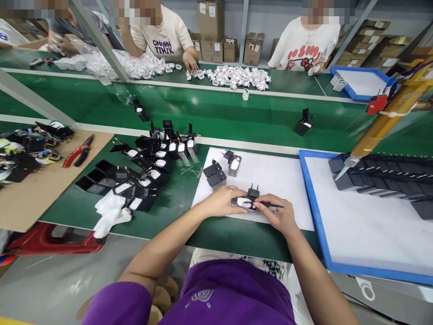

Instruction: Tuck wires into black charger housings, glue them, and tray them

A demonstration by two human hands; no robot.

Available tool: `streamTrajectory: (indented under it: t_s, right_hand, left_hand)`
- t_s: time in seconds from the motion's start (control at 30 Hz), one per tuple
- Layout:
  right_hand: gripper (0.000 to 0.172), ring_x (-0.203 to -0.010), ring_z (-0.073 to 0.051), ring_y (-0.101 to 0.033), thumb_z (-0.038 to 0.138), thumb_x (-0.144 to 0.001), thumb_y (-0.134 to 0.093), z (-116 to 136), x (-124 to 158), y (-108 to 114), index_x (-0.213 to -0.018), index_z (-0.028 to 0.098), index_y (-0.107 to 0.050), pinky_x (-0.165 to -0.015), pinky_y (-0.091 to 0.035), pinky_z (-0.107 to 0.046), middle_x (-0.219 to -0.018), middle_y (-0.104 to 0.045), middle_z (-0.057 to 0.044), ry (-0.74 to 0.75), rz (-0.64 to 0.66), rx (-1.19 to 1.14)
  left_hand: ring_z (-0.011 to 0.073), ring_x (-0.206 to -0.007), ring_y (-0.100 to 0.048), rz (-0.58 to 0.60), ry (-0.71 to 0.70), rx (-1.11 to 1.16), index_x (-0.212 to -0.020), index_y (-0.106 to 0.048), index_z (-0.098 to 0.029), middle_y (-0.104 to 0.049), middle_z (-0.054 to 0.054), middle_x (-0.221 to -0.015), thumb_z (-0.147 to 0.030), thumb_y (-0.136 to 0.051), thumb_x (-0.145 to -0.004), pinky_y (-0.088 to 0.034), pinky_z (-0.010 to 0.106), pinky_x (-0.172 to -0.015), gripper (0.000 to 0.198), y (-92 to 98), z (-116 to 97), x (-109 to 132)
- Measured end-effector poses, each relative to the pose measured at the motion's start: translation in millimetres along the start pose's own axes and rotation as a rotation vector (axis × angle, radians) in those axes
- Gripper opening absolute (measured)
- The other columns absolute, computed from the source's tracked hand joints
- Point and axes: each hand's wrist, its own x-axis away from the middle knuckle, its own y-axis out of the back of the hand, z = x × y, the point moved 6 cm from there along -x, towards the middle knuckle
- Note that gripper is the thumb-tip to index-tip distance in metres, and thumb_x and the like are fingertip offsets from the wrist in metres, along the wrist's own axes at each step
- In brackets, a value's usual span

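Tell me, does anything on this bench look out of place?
The white cloth, perhaps gloves, lies crumpled beside the black boxes at the front edge of the bench, as if tossed aside. Thin pale scraps also lie loose near the white sheet.

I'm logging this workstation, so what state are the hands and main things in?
Left hand: closed around the charger case
Charger case: open, plug lid flipped up
Right hand: pinching a dark slim tool
Upright case on the white sheet: open
Pliers: lying down, handles apart
White glove: off, crumpled
Blue-rimmed tray: partly filled with dark cases
Dispenser nozzle: tip pointing down; flow unclear
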Motion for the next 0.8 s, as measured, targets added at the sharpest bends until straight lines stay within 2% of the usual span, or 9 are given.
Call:
streamTrajectory:
  t_s: [0.1,0.17,0.3,0.43,0.57,0.7,0.73,0.8]
  right_hand:
    - [0.007,-0.058,-0.014,-0.065,0.025,-0.086,-0.063,-8.1,2.2,1.2,-0.083,0.021,-0.066,-0.057,-0.052,-0.025,-0.067,-0.069,0.0,-0.108,-0.001,-0.093]
    - [0.008,-0.052,-0.013,-0.062,0.026,-0.087,-0.062,-14.3,4.0,6.2,-0.081,0.02,-0.065,-0.051,-0.05,-0.024,-0.062,-0.065,0.001,-0.163,-0.055,-0.226]
    - [0.016,-0.04,-0.01,-0.054,0.031,-0.086,-0.062,-24.8,7.7,28.7,-0.075,0.02,-0.057,-0.037,-0.041,-0.021,-0.053,-0.057,0.005,-0.196,-0.39,-0.46]
    - [0.018,-0.039,-0.01,-0.052,0.033,-0.084,-0.064,-28.9,6.6,33.3,-0.076,0.019,-0.056,-0.04,-0.04,-0.022,-0.051,-0.055,0.006,-0.257,-0.495,-0.437]
    - [0.024,-0.044,-0.01,-0.052,0.04,-0.088,-0.057,-37.0,5.9,33.9,-0.076,0.02,-0.054,-0.045,-0.041,-0.023,-0.052,-0.055,0.005,-0.332,-0.58,-0.337]
    - [0.038,-0.06,-0.014,-0.059,0.046,-0.095,-0.035,-43.9,-5.8,31.5,-0.07,0.02,-0.048,-0.06,-0.048,-0.027,-0.065,-0.059,0.0,-0.402,-0.527,-0.238]
    - [0.038,-0.063,-0.015,-0.061,0.045,-0.096,-0.032,-44.8,-11.3,29.0,-0.072,0.021,-0.048,-0.062,-0.049,-0.028,-0.069,-0.06,-0.002,-0.437,-0.456,-0.201]
    - [0.03,-0.068,-0.016,-0.063,0.039,-0.095,-0.033,-45.1,-23.8,21.2,-0.082,0.02,-0.052,-0.068,-0.049,-0.03,-0.076,-0.064,-0.003,-0.511,-0.225,-0.019]
  left_hand:
    - [0.022,-0.089,-0.066,0.003,0.01,-0.005,-0.112,-0.065,-0.014,-0.07,0.01,-0.098,-0.039,-0.074,-0.076,-0.047,0.026,-0.079,0.045,-0.6,0.2,0.6]
    - [0.0237,-0.092,-0.066,0.009,0.028,-0.016,-0.114,-0.064,-0.014,-0.07,0.011,-0.101,-0.04,-0.073,-0.077,-0.047,0.028,-0.081,0.046,-0.9,1.1,1.4]
    - [0.0282,-0.103,-0.063,0.018,0.083,0.01,-0.118,-0.062,-0.015,-0.068,0.013,-0.11,-0.043,-0.073,-0.075,-0.046,0.034,-0.089,0.053,-0.9,5.4,2.8]
    - [0.0281,-0.118,-0.057,0.022,0.123,0.284,-0.135,-0.048,-0.018,-0.06,0.012,-0.129,-0.048,-0.076,-0.07,-0.042,0.036,-0.101,0.077,-6.5,7.2,-1.5]
    - [0.0258,-0.116,-0.058,-0.045,0.162,0.535,-0.133,-0.047,-0.017,-0.063,0.012,-0.123,-0.047,-0.069,-0.077,-0.043,0.037,-0.101,0.067,-16.0,6.3,-10.3]
    - [0.0266,-0.11,-0.061,-0.178,0.194,0.51,-0.121,-0.052,-0.017,-0.067,0.012,-0.111,-0.046,-0.065,-0.08,-0.045,0.04,-0.096,0.052,-18.4,9.5,-11.9]
    - [0.0259,-0.108,-0.062,-0.198,0.181,0.499,-0.118,-0.052,-0.018,-0.068,0.011,-0.109,-0.044,-0.065,-0.08,-0.046,0.04,-0.095,0.048,-18.2,9.7,-11.3]
    - [0.0235,-0.101,-0.064,-0.223,0.142,0.488,-0.114,-0.051,-0.019,-0.069,0.01,-0.107,-0.042,-0.063,-0.082,-0.047,0.038,-0.094,0.041,-17.7,9.2,-9.8]
